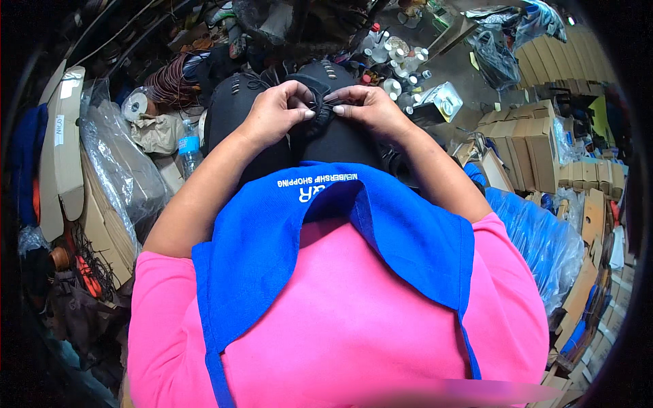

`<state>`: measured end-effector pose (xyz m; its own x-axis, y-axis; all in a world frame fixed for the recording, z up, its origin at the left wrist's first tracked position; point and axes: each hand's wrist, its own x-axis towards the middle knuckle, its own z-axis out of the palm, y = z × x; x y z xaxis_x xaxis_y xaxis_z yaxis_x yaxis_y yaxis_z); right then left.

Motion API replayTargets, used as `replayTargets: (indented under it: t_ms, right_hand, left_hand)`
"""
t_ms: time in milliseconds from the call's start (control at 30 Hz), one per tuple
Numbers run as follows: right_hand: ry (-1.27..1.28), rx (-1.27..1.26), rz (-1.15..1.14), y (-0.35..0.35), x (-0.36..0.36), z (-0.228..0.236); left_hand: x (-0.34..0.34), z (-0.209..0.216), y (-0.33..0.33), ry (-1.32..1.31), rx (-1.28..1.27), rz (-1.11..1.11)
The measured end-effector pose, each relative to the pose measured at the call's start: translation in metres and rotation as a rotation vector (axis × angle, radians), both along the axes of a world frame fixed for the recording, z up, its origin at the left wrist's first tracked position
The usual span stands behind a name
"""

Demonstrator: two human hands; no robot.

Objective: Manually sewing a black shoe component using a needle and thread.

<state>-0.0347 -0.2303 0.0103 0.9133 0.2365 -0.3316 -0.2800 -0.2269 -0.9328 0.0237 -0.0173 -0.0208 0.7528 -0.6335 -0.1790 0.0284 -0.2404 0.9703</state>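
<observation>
Over my black-clad lap both hands are raised close together, thumbs facing each other. My left hand is closed, its thumb and fingertips pinching the left side of a bunched black piece with thin dark strands. On the other side my right hand pinches the same piece between thumb and forefinger. Whether it is cord or gathered cloth, I cannot make out against the dark trousers. A blue apron covers my front, its top edge sagging forward.
Several bottles and cans stand ahead to the right, beside a square tin. Cardboard stacks and a blue plastic-wrapped bundle lie at right. At left are a water bottle, a white spool and orange-handled scissors.
</observation>
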Motion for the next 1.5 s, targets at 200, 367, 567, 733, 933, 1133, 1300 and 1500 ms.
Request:
replayTargets:
  t_ms: [200,367,567,733,933,1133,1300,1500]
  right_hand:
    - [-0.049,-0.096,0.035,-0.001,0.010,-0.002]
    - [-0.075,-0.117,0.081,-0.005,0.017,0.004]
    - [0.027,0.053,-0.006,-0.030,0.010,0.003]
    - [-0.110,-0.062,0.036,-0.022,0.005,-0.002]
    - [-0.021,-0.023,-0.008,-0.047,-0.015,0.018]
    - [-0.632,-0.944,-0.170,-0.065,0.019,0.025]
    - [-0.702,-1.135,0.392,-0.005,0.004,0.061]
    - [-0.782,-1.302,0.630,0.019,0.011,0.051]
  left_hand:
    - [0.003,0.009,-0.011,-0.239,-0.015,-0.028]
    - [0.018,0.028,-0.009,-0.803,0.195,-0.222]
    - [0.013,0.027,0.009,-0.719,0.279,-0.212]
    - [0.008,0.034,-0.002,-0.419,0.252,-0.210]
    - [0.013,0.036,-0.002,-0.544,0.274,-0.319]
    - [0.017,0.045,-0.011,-0.666,0.381,-0.431]
    - [0.012,0.048,-0.003,-0.573,0.419,-0.411]
    - [0.015,0.039,0.000,-0.638,0.367,-0.419]
